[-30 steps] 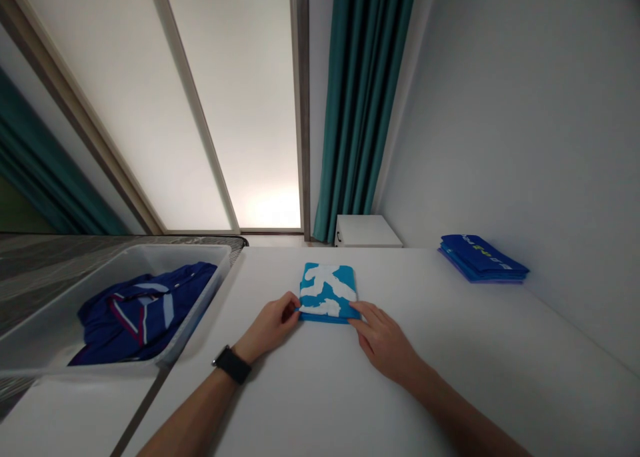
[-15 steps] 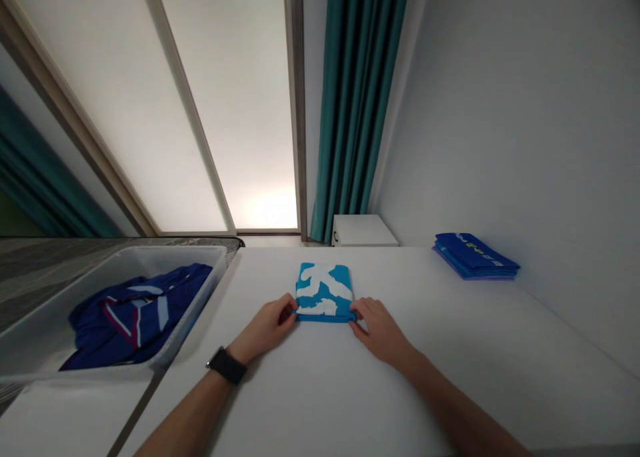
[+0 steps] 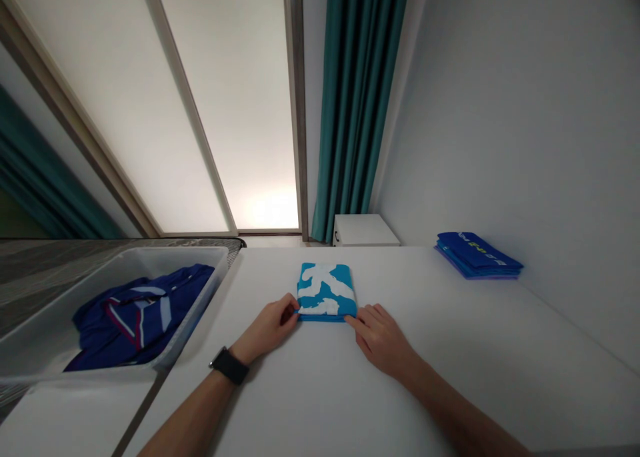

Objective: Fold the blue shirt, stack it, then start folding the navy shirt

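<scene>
A folded turquoise garment [image 3: 326, 292] with white print, a flat squarish packet on the white table [image 3: 450, 390].

From here the folded blue garment [image 3: 326, 292] reads as soft matt cloth, its white print included. The tabletop [image 3: 300, 390] looks smooth and matt — the bin [image 3: 170, 250] is glossy translucent plastic.

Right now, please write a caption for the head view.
Left hand and right hand touch a folded blue cloth on a white table.

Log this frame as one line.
left hand: at left edge of folded turquoise-and-white printed garment | right hand: fingertips touching its right corner | folded blue stack | navy garment in plastic bin
</scene>
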`<state>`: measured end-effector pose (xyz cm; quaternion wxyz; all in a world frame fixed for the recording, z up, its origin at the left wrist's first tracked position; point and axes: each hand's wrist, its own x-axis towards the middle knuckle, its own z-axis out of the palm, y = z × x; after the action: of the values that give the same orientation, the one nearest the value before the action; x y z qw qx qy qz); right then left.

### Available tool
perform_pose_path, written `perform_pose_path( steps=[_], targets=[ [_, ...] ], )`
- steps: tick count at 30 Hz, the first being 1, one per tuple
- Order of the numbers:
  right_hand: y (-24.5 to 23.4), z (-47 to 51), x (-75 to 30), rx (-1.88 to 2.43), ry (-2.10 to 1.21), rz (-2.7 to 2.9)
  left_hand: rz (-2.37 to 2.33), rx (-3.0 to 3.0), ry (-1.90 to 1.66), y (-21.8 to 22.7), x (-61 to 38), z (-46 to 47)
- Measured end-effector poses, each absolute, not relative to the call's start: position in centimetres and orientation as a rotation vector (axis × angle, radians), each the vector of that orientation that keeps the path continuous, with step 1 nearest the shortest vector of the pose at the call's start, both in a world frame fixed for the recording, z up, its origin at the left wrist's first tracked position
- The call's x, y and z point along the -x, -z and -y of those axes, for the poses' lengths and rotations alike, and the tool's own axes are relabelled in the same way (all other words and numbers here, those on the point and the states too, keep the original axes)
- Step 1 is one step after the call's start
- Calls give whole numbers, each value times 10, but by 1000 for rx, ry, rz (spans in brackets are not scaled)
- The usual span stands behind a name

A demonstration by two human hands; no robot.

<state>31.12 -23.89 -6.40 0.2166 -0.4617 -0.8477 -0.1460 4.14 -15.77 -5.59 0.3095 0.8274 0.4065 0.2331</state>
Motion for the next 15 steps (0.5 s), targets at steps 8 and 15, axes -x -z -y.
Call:
perform_pose_path(
  steps=[8, 15],
  targets=[
    [64, 239, -297, 1498, 439, 2359, -1081, -2191, -603, 55, -42, 158],
    [70, 244, -299, 1559, 471, 2249, -1055, -2192, -616, 57, -42, 158]
  ],
)
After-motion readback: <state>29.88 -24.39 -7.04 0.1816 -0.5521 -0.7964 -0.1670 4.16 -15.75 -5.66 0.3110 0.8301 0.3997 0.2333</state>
